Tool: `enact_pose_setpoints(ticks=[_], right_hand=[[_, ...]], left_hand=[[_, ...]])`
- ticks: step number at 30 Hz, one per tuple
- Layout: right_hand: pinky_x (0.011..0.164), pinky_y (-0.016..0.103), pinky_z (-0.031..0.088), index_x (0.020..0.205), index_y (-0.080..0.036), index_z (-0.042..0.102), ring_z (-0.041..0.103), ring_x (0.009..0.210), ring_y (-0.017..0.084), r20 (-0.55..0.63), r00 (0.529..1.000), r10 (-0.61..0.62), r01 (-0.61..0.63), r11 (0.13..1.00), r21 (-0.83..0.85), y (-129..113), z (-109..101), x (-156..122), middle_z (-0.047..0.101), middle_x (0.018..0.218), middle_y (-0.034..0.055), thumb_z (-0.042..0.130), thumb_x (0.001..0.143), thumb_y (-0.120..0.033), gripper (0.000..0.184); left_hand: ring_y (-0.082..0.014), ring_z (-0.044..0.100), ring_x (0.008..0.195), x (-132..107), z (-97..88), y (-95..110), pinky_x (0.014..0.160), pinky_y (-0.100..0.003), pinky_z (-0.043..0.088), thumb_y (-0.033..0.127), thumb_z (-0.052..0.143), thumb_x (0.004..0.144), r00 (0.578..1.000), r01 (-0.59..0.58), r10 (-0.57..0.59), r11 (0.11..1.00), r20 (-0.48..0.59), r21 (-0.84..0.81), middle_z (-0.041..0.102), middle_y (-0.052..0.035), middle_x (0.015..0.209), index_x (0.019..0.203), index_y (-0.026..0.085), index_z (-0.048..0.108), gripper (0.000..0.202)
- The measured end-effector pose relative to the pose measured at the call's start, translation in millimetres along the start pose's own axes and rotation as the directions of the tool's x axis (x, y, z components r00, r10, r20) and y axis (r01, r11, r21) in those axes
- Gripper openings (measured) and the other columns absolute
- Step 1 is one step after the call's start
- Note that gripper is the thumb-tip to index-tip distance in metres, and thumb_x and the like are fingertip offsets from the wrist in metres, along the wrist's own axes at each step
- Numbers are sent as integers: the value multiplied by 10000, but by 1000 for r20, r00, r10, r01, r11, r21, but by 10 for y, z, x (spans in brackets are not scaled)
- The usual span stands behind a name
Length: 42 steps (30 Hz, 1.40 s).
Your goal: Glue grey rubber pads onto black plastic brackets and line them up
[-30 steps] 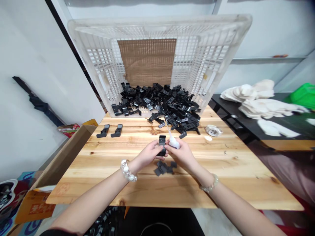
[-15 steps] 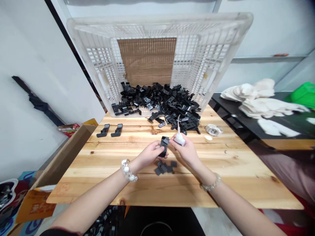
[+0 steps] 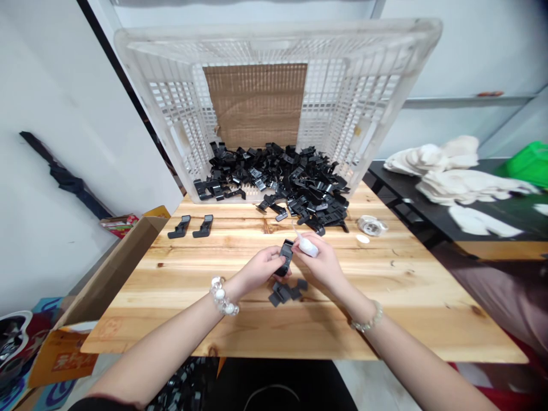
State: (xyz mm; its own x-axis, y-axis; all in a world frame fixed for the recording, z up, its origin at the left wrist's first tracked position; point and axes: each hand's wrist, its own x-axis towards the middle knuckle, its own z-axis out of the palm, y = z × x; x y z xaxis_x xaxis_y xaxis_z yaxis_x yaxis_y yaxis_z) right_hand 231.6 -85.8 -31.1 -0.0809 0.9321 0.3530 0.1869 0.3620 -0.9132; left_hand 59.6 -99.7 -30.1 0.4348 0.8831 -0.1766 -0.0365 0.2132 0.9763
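The left hand holds 1 black plastic piece, tilted, above the middle of the wooden table. The right hand, just to the right of it, is closed around a white bottle, whose thin nozzle points to the far left. On the near side of this piece lie small dark grey squares, some overlapping.

On the far side stands a white crate, its mouth turned to the near side, with brown cardboard at the back. A heap of black pieces lies in it and spills onto the table, so it partly occupies the space before the hands. To the left, 2 similar pieces lie side by side, not touching. To the right are a clear roll and a white disc. Farther right, white cloth items lie on a dark table, near a green container.
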Motion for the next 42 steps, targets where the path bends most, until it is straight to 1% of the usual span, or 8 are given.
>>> enact_pose_setpoints(ticks=[7,17,29,37,42], right_hand=[[787,356,448,757,-191,650,588,822,216,-4,999,-44,44,997,-64,22,-9,1,627,847,56,674,775,-268,83],[775,356,460,746,-200,641,597,820,219,11,998,-61,61,995,-80,27,-16,12,635,844,55,680,772,-282,95],[782,359,459,727,-199,625,595,826,219,41,997,-62,65,994,-89,9,-34,20,626,827,53,673,770,-290,112],[756,355,462,737,-215,593,599,815,225,45,990,-137,143,965,-221,30,-30,3,637,816,58,624,777,-222,51],[693,331,435,715,-216,549,575,750,208,28,993,-112,116,951,-287,52,-15,-6,612,767,43,616,776,-235,93]], left_hand=[[-136,591,634,-1,13,10,592,-256,464,448,638,795,1000,8,-8,1000,-6,12,645,-33,724,901,144,551,333],[-135,597,627,-14,9,23,598,-256,467,440,634,799,1000,5,-5,1000,-1,18,642,-30,719,907,148,556,321],[-126,585,608,-5,16,28,569,-238,452,434,630,796,1000,-11,10,1000,7,26,630,-18,686,872,154,559,299],[-128,593,615,-26,23,21,579,-249,463,391,621,814,1000,15,-15,999,-20,41,646,-23,745,946,153,563,279],[-123,574,598,-16,40,2,553,-236,431,393,604,825,1000,-7,8,999,-22,45,627,-15,722,868,165,529,244]])
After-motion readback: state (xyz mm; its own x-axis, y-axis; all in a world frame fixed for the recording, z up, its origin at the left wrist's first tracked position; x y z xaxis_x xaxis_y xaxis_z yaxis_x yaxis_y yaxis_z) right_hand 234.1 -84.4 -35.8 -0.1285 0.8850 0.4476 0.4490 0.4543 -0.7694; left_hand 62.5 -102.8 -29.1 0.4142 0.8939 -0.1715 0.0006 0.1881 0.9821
